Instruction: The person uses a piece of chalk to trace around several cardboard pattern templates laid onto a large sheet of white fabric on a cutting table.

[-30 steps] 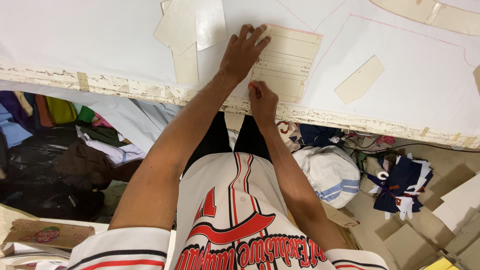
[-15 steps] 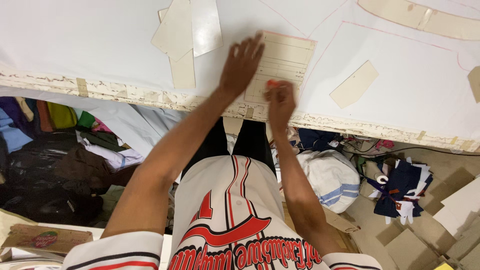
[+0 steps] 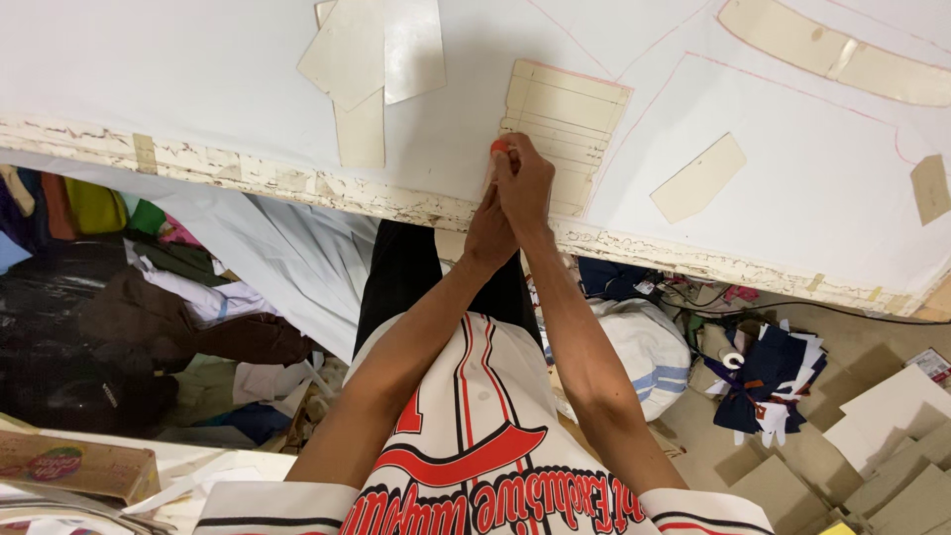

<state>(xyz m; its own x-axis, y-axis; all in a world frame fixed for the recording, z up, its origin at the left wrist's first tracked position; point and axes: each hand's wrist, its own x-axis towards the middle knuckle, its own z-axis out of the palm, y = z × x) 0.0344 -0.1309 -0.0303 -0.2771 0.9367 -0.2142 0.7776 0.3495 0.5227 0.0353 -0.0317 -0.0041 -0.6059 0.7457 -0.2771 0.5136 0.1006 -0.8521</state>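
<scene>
R hand [image 3: 525, 178] pinching red marker [image 3: 500, 148] at ribbed card template [image 3: 565, 129] left edge; L hand [image 3: 490, 233] cupped under R wrist, holding nothing. Keep template flat on white fabric [image 3: 178, 89], tip tight vs edge.

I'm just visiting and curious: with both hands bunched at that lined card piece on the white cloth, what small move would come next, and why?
Probably spread the left hand flat on the lined card pattern to pin it. The right hand grips a small red marker at the card's left edge, pink lines already outline other shapes, and nothing presses the card down.
</scene>
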